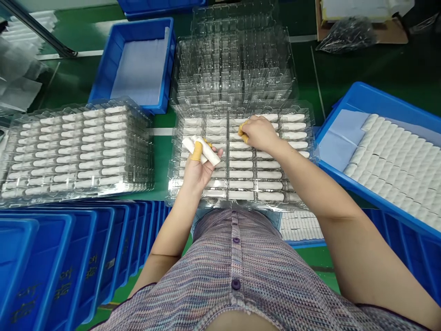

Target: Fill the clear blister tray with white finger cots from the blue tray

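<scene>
My left hand (200, 170) is closed round a few smooth white tubes (209, 152), held slantwise above the left half of a transparent plastic tray (227, 184). Yellow finger covers sit on some fingers of both hands. The tray's slots hold rows of similar white tubes (241, 174). Over the tray's upper middle, my right hand (259, 132) has its fingers curled down in a pinch at one slot. Whatever lies between those fingertips is hidden.
Filled trays (79, 151) are stacked at left; transparent trays (234, 59) are piled behind. A blue bin of white tubes (396, 165) stands at right. Another blue bin (138, 69), lined with pale sheet, is at back left. Nested blue bins (79, 248) line the lower left.
</scene>
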Demonstrator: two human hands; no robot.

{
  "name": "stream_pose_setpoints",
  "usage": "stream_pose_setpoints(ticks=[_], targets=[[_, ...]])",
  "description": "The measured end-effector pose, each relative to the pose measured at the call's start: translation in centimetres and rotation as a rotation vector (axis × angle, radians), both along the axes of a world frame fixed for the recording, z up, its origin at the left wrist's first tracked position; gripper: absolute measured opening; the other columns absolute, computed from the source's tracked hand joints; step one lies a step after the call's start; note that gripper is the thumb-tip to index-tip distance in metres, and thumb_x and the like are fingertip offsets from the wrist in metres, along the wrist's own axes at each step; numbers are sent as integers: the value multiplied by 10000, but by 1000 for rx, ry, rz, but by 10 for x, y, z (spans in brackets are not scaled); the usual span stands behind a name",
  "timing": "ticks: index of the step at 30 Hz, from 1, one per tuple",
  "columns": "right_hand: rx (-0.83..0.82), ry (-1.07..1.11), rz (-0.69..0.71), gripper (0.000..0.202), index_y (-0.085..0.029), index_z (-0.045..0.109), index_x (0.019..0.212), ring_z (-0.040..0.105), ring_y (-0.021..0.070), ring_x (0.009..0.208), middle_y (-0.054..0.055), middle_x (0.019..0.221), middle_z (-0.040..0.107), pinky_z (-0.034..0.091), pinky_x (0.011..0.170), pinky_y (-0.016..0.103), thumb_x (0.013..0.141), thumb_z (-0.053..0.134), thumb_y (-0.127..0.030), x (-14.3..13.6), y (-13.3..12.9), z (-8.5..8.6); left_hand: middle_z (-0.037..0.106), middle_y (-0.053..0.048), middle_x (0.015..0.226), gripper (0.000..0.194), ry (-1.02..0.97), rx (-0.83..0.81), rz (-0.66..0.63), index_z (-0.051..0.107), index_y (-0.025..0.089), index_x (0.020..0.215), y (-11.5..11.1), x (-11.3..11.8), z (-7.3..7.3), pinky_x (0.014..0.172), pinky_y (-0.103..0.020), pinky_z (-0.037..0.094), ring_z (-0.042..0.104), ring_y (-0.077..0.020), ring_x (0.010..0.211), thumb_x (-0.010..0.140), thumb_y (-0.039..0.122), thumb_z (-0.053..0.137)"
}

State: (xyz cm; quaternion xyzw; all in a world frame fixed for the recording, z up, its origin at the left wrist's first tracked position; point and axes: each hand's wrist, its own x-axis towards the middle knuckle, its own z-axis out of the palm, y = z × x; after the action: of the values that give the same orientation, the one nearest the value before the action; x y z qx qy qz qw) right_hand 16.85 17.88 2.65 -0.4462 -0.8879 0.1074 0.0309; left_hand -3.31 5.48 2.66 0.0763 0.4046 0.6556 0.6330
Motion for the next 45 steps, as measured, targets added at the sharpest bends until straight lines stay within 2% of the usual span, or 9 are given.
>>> stream_pose_setpoints(ticks=[7,11,20,25,28,33,35,41,45], targets=[[-693,830,-80,368,-227,664,1091,750,204,866,40,1052,786,625,780,350,797,808,-397,-25,-64,7,744,-29,990,471,147,123,9,697,206,970,-2,10,1,1010,-348,612,742,-193,1028,704,470,983],[-700,994,-189,397,-233,624,989,726,167,771,3,973,763,604,698,310,700,866,-358,-36,-85,5,745,-54,1066,590,154,184,-22,689,209,963,0,17,4,985,-335,597,709,-247,1190,599,533,1022],[-928,1210,-291,512,-237,598,925,727,168,721,-25,821,710,630,671,311,626,983,-395,-27,-90,12,624,49,756,608,220,148,51,594,202,787,2,14,3,595,-219,484,594,-90,652,467,394,1074],[-1247,1299,-306,546,-235,606,957,772,177,823,2,923,738,635,664,276,661,969,-514,-24,-95,17,620,67,734,586,235,176,44,605,200,809,3,10,5,574,-193,508,612,-76,625,485,352,1068],[-1148,1351,-262,480,-219,603,888,743,165,855,4,911,715,645,727,301,699,950,-491,-23,-96,15,677,51,789,606,262,173,28,618,202,846,3,9,8,566,-178,522,681,-96,681,483,379,1070],[-545,1254,-212,318,-220,650,807,652,168,885,16,953,622,639,781,332,720,922,-361,-25,-104,10,797,-47,1021,626,332,214,-40,649,207,892,-1,16,15,595,-231,591,806,-254,929,485,442,1064],[-539,1252,-201,310,-229,657,843,660,176,917,26,1010,631,647,785,327,726,920,-343,-25,-106,12,806,-55,1025,607,315,215,-39,668,212,910,-1,16,16,569,-220,583,812,-274,959,503,437,1057],[-1499,1421,-181,339,-215,631,1062,798,202,956,45,1052,787,694,749,308,882,832,-420,-21,-105,23,815,-47,916,608,171,191,-178,693,229,952,0,0,9,419,-175,455,780,-205,749,513,475,1034],[-1702,1433,-193,331,-200,658,1086,823,183,929,38,1006,824,694,758,256,858,875,-304,-22,-107,26,821,-54,885,572,147,204,-301,698,214,897,-1,-5,8,387,-201,435,629,-119,502,512,474,1031]])
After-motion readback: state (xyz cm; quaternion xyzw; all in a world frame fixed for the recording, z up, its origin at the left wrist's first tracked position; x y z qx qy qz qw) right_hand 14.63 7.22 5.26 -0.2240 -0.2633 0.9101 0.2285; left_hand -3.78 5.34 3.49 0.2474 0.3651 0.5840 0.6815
